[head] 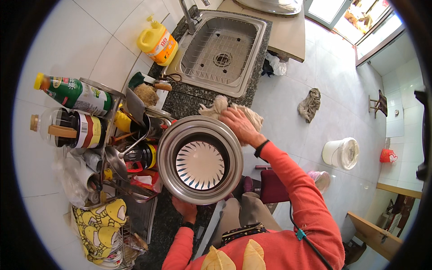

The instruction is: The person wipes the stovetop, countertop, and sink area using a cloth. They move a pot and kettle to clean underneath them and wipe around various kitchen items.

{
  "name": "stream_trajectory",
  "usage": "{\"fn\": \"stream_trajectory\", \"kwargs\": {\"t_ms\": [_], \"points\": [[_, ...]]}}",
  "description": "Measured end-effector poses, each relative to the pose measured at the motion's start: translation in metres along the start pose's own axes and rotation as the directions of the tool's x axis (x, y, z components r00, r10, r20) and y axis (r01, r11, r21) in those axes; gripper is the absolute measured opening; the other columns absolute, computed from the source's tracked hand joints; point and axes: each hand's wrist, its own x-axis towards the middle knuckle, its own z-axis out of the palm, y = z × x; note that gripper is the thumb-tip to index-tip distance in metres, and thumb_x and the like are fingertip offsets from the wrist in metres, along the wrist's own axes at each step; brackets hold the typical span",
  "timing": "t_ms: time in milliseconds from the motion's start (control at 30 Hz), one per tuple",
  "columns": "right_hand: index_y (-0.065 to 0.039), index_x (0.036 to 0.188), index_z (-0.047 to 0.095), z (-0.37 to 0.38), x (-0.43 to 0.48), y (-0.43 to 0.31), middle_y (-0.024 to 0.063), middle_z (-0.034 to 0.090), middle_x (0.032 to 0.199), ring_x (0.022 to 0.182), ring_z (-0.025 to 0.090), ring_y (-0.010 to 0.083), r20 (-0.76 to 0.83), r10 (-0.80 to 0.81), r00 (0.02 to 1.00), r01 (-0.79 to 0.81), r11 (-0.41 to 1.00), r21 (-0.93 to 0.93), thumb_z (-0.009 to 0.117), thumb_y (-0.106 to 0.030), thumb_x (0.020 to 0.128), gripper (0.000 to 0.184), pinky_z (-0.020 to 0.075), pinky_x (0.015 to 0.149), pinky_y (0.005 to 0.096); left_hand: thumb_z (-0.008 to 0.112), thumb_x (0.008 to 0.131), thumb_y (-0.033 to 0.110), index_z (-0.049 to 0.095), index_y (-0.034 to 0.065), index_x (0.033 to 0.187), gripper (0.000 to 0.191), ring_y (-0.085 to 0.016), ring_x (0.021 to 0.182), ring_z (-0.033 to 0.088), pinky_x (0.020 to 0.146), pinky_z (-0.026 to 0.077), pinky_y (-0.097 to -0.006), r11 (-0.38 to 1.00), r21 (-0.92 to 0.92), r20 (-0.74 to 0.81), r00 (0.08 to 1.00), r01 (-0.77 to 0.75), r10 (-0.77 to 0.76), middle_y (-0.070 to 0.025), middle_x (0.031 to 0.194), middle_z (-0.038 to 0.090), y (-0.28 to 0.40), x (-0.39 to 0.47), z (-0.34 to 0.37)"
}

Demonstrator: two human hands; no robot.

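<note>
My right hand [241,125] presses on a beige cloth [251,117] that lies bunched at the edge of the dark granite counter [180,104], just behind a round metal pot or steamer [163,160]. Inside that vessel is a plate [200,165] with a leaf-like pattern around its rim. My left hand [185,208] is at the near side of the vessel, its fingers partly hidden beneath or behind the wide metal rim. Whether it grips the vessel cannot be seen.
A steel sink [233,50] with a wire rack is set in the counter. Beside it stand a yellow detergent bottle [158,44] and a brown scrubber [146,94]. Sauce bottles [91,130] and a ladle [116,158] crowd a rack at left. A maroon seat [273,187] is near my legs.
</note>
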Motion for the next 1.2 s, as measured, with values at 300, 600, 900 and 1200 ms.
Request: {"fn": "stream_trajectory", "kwargs": {"t_ms": [300,600,900,1200], "points": [[-0.017,0.138,0.051,-0.005,-0.008,-0.002,0.0112,0.047,0.142,0.137,0.037,0.0337,-0.003,0.108,0.994,-0.107,0.984,-0.141,0.064,-0.04,0.085,0.06,0.0251,0.115,0.0512,0.061,0.088,0.042,0.04,-0.0063,0.137,0.071,-0.049,0.118,0.043,0.098,0.034,-0.0529,0.999,-0.052,0.053,0.998,-0.012,0.014,-0.0293,0.131,0.048,-0.003,0.002,-0.002],[-0.013,0.128,0.056,0.005,-0.003,0.043,0.0098,0.051,0.138,0.127,0.046,0.0331,-0.4,0.405,0.822,-0.483,0.868,-0.114,0.068,-0.011,0.078,0.051,0.0387,0.103,0.0472,0.058,0.083,0.036,0.038,-0.0057,0.14,0.073,-0.052,0.123,0.04,0.102,0.031,-0.0572,1.0,0.022,0.128,0.992,0.002,-0.005,-0.0327,0.136,0.043,0.002,0.001,-0.006],[-0.012,0.121,0.057,-0.001,0.035,0.094,0.0082,0.056,0.131,0.118,0.053,0.0331,-0.482,0.509,0.713,-0.646,0.744,-0.169,0.061,-0.008,0.083,0.038,0.0445,0.096,0.0468,0.065,0.081,0.027,0.042,-0.0026,0.136,0.067,-0.05,0.114,0.047,0.095,0.037,-0.0534,0.994,-0.087,0.06,0.996,-0.061,0.066,-0.0279,0.126,0.051,0.014,0.015,-0.013],[-0.013,0.125,0.054,-0.002,0.054,0.132,0.0128,0.053,0.132,0.112,0.056,0.0347,-0.452,0.552,0.701,-0.706,0.629,-0.326,0.053,-0.013,0.09,0.035,0.047,0.092,0.0466,0.071,0.077,0.021,0.045,-0.0036,0.133,0.066,-0.043,0.116,0.05,0.099,0.038,-0.0475,0.882,-0.349,0.18,0.946,0.317,-0.268,-0.0229,0.126,0.054,0.028,0.022,-0.017]]}}
